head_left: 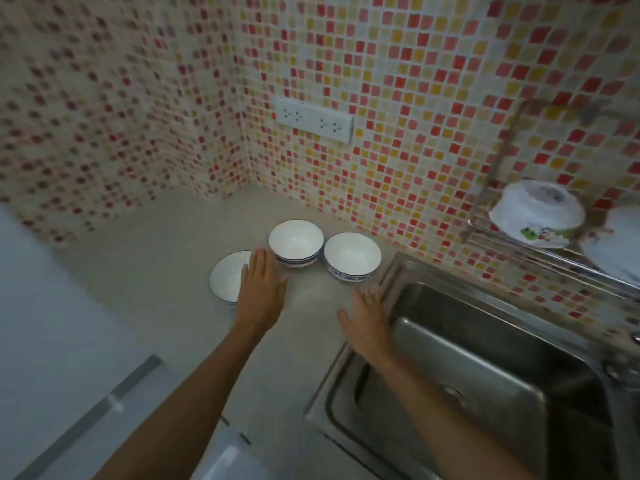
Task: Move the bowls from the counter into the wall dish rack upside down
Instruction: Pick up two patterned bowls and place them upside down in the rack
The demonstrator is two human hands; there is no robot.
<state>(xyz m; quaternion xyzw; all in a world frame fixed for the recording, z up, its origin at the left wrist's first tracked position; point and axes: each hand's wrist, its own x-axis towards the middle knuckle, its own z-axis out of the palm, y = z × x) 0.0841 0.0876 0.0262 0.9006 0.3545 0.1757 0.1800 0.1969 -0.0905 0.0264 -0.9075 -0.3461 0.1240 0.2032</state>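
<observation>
Mosaic-tiled kitchen corner, pale worktop [166,271]: three white glazed ceramic bowls [296,244] near its back edge, probably slippery and fragile; take by the rim. Left hand [261,289] and right hand [369,320] spread, empty.

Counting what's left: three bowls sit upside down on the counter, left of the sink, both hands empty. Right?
Not quite: the head view shows the three bowls upright, open side up. They do sit on the counter left of the sink, and both hands are empty.

Bare counter [166,271] left of bowls [296,244]
</observation>
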